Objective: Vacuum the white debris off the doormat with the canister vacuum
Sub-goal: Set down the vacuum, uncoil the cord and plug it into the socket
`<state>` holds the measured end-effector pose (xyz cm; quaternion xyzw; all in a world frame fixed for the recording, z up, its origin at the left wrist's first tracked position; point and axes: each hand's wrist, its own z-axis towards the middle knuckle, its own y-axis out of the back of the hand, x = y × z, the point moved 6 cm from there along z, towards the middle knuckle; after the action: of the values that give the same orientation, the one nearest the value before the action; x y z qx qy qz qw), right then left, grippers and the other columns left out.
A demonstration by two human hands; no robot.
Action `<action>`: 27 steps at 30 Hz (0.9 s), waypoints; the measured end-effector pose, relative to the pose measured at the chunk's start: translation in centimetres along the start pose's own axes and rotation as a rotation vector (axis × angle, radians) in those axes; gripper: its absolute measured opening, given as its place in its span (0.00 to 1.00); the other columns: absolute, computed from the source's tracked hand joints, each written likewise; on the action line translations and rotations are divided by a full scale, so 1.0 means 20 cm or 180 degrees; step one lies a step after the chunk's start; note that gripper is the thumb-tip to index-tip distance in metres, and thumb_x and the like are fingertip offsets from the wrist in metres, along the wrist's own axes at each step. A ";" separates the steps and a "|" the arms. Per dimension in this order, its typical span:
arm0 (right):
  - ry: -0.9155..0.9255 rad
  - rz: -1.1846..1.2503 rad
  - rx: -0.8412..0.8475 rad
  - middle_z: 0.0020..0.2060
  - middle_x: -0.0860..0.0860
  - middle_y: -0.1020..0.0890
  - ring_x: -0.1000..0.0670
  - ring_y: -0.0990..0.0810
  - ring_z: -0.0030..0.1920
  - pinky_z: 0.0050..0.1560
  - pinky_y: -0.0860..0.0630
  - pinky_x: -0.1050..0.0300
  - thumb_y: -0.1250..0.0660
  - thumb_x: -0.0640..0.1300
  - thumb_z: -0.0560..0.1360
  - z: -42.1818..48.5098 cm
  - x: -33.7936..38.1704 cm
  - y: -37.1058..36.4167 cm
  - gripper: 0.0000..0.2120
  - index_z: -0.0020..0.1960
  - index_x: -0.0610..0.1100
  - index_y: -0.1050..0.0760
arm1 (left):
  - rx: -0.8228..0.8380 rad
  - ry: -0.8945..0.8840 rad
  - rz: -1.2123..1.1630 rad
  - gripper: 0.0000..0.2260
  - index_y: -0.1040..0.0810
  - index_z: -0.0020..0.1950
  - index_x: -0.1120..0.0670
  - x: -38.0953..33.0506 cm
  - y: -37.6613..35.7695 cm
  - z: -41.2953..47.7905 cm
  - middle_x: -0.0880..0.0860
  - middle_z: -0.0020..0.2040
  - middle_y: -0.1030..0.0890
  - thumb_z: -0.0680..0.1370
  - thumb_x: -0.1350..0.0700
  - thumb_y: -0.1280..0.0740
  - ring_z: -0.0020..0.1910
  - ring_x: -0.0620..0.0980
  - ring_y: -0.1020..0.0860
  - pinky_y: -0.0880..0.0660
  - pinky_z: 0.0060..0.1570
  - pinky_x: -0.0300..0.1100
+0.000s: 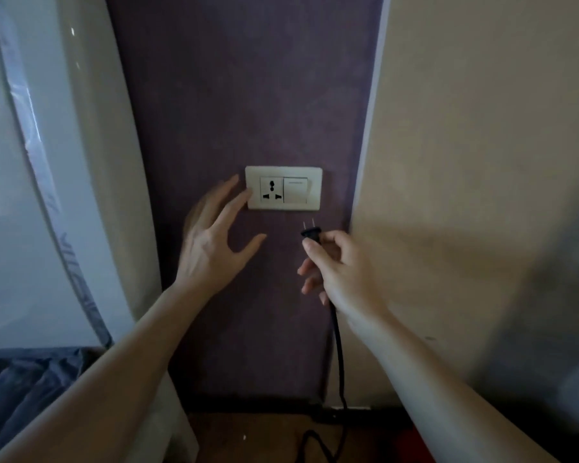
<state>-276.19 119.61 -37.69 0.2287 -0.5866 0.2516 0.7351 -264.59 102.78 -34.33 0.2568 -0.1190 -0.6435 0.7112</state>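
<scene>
A cream wall plate with a socket on its left and a rocker switch on its right sits on a purple wall strip. My right hand pinches a black two-pin plug, pins pointing up, just below and right of the plate. Its black cord hangs down to the floor. My left hand is spread, its fingertips at the plate's left edge and a little blurred. The doormat, debris and vacuum body are out of view.
A white curved appliance or door stands at the left. A beige wall fills the right side. Dark blue fabric lies at the lower left. Brown floor shows at the bottom, with the cord looping on it.
</scene>
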 end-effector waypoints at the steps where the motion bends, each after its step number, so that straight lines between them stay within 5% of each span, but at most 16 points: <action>1: 0.0109 -0.0200 -0.0058 0.33 0.49 0.16 0.48 0.19 0.26 0.19 0.34 0.61 0.32 0.46 0.82 0.02 0.03 -0.03 0.05 0.51 0.45 0.24 | 0.0021 -0.0069 0.0101 0.31 0.30 0.75 0.54 0.04 0.01 0.04 0.54 0.78 0.34 0.75 0.46 0.27 0.77 0.54 0.37 0.37 0.74 0.58; 5: 0.0666 -0.1204 -0.0281 0.40 0.52 0.16 0.53 0.17 0.26 0.27 0.29 0.67 0.30 0.47 0.79 0.09 0.13 -0.16 0.07 0.55 0.45 0.19 | 0.0127 -0.0341 0.0574 0.32 0.31 0.77 0.52 0.18 0.06 0.16 0.54 0.79 0.37 0.75 0.42 0.31 0.79 0.55 0.40 0.43 0.76 0.57; 9: 0.0870 -0.1682 -0.0464 0.47 0.54 0.15 0.57 0.19 0.24 0.35 0.22 0.63 0.30 0.51 0.80 0.14 0.13 -0.25 0.12 0.60 0.47 0.21 | 0.0097 -0.0451 0.0700 0.33 0.31 0.77 0.50 0.23 0.05 0.14 0.53 0.80 0.38 0.74 0.38 0.32 0.79 0.55 0.40 0.43 0.76 0.59; 16: 0.1113 -0.1406 -0.1111 0.35 0.55 0.16 0.56 0.21 0.22 0.26 0.26 0.64 0.30 0.48 0.80 0.17 0.14 -0.25 0.06 0.53 0.46 0.19 | 0.0037 -0.0351 0.0633 0.34 0.30 0.76 0.49 0.25 0.03 0.14 0.52 0.80 0.39 0.74 0.36 0.32 0.79 0.54 0.41 0.44 0.76 0.59; 20: 0.1357 -0.1591 -0.1293 0.35 0.54 0.17 0.54 0.21 0.22 0.27 0.23 0.53 0.32 0.52 0.81 0.20 0.12 -0.28 0.09 0.52 0.46 0.20 | 0.0056 -0.0310 0.0689 0.36 0.33 0.78 0.49 0.27 0.01 0.14 0.51 0.80 0.40 0.73 0.36 0.32 0.80 0.53 0.42 0.44 0.76 0.59; 27: 0.1517 -0.1637 -0.1623 0.30 0.54 0.19 0.52 0.22 0.22 0.26 0.24 0.48 0.31 0.49 0.80 0.18 0.07 -0.31 0.06 0.48 0.47 0.22 | 0.0212 -0.0230 0.0646 0.38 0.38 0.80 0.48 0.28 0.00 0.15 0.50 0.81 0.43 0.73 0.35 0.34 0.81 0.52 0.46 0.48 0.77 0.59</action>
<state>-274.68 112.61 -35.84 0.1140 -0.3678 -0.0470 0.9217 -265.24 96.67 -32.80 0.2436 -0.1914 -0.5727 0.7590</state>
